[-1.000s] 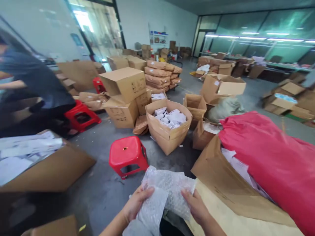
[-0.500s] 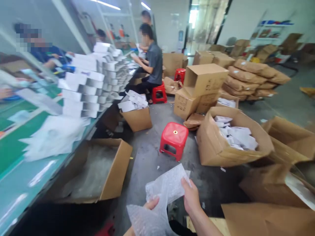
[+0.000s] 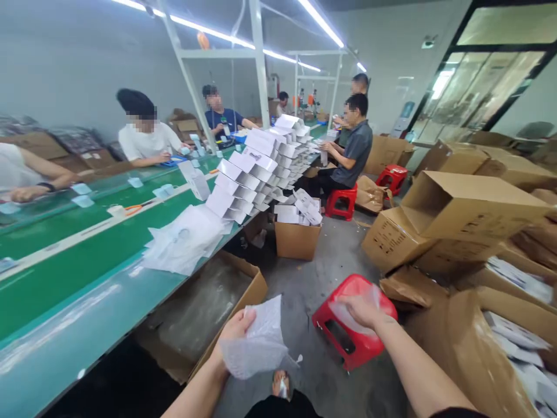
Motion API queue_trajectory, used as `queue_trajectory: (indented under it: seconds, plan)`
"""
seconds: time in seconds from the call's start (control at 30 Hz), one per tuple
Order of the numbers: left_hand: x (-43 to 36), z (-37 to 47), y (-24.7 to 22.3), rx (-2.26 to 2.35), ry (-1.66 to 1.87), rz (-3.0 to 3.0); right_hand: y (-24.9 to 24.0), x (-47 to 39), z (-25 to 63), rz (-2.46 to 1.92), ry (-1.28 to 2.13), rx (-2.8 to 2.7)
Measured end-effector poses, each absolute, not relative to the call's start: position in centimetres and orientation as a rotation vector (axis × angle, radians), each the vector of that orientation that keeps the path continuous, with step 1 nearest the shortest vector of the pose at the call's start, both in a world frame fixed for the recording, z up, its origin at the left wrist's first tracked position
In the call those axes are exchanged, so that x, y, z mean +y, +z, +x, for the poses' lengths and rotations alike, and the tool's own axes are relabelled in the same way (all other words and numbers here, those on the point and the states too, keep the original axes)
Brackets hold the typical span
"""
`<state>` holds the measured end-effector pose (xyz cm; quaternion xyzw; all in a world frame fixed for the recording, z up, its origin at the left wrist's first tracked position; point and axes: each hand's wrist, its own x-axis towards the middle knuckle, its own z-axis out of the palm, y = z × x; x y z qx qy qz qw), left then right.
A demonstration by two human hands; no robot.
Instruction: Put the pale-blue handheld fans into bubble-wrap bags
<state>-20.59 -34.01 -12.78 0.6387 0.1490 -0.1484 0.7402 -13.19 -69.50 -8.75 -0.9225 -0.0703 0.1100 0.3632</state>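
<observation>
My left hand is closed on bubble wrap, thumb on top, with a loose flap hanging down in front. Well to the right, my right hand is closed on a thin translucent piece of bubble wrap, partly blurred. That piece is in front of a red stool as I look down. Below my left hand's side, an open carton with clear plastic-like material inside stands partly under the bench. A pile of white bubble-wrap-like sheets lies on the bench edge.
A long green-topped bench runs along the left, with stacked white boxes on it. Several co-workers sit around it. A carton of white boxes stands on the floor ahead. Large cartons crowd the right.
My view has swung left, bringing more of the bench in. My hands, close together before at the bubble wrap, are now wide apart, each with a piece.
</observation>
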Motion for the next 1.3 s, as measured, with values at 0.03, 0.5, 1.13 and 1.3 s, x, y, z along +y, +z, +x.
queue_trajectory:
  seconds: [0.03,0.5,1.13,1.3]
  plan:
    - [-33.7,-18.6,-11.6,0.356,-0.253,1.393,-8.7,-68.7,-11.1,-2.37,0.294,-0.214]
    - [-34.4,-1.9,-2.0,0.342,0.009,1.44,-3.4,-53.1,10.3,-1.688,0.938,-0.589]
    - [-29.5,-3.2,-3.3,1.062,0.478,0.952,-7.7,-49.8,27.2,-2.24,0.955,-1.314]
    - [-29.8,-1.1,0.2,0.64,0.263,1.33,-5.8,-44.5,24.8,-2.079,1.039,-1.487]
